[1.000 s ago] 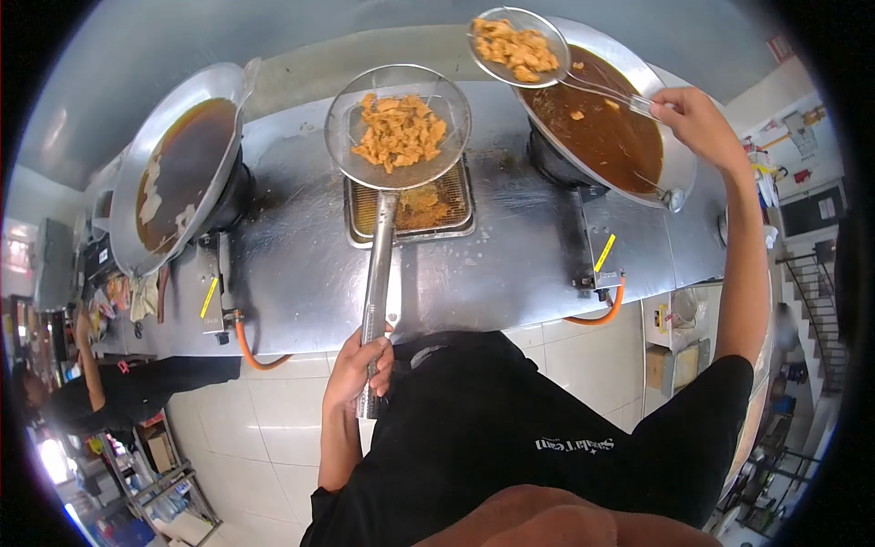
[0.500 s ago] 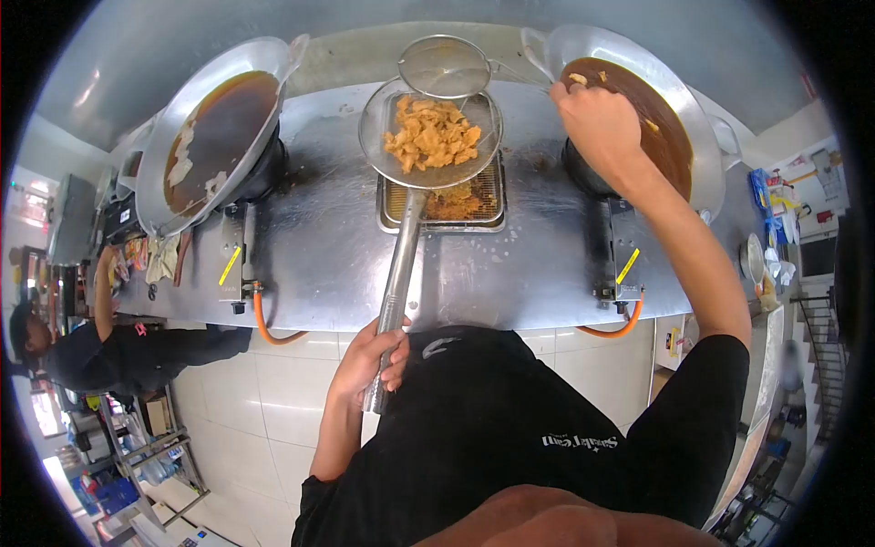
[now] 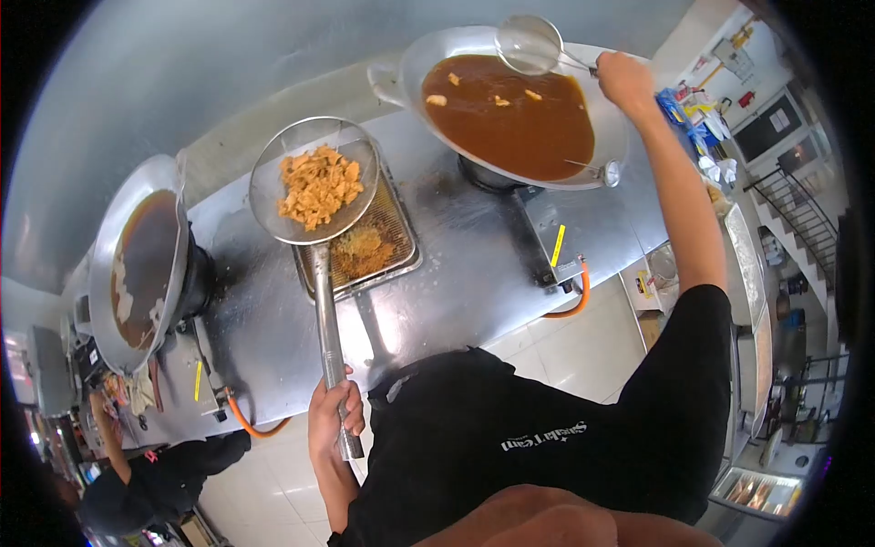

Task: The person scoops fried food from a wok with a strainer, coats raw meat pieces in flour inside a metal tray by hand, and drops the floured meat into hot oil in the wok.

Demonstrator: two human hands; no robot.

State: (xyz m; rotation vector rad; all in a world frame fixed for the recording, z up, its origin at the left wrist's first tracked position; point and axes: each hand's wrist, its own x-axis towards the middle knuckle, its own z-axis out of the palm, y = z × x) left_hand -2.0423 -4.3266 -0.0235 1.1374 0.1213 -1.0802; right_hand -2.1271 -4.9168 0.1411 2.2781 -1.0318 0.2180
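Note:
My left hand (image 3: 336, 415) is wrapped round the metal handle of a large skimmer (image 3: 325, 324). Fried, golden-brown pieces (image 3: 320, 187) are heaped in its mesh bowl, which is over a wire rack tray (image 3: 408, 246) strewn with brown crumbs (image 3: 362, 248). In my right hand (image 3: 625, 80) is the handle of a small mesh strainer (image 3: 529, 46), its bowl above the far rim of the right wok (image 3: 410, 68). Several pale fried pieces (image 3: 437, 100) float in that wok's brown oil (image 3: 510, 123). A thermometer (image 3: 611, 173) is at its near rim.
The left wok (image 3: 102, 273) holds dark oil with pale bits. Gas burners with orange hoses (image 3: 574, 305) sit under the woks on the steel counter (image 3: 437, 273). Another person (image 3: 150, 488) works at the far left. Stairs (image 3: 802, 219) rise at the right.
My view has turned right. My right hand has carried the small strainer from above the large skimmer to the right wok's far side. My left hand still grips the large skimmer.

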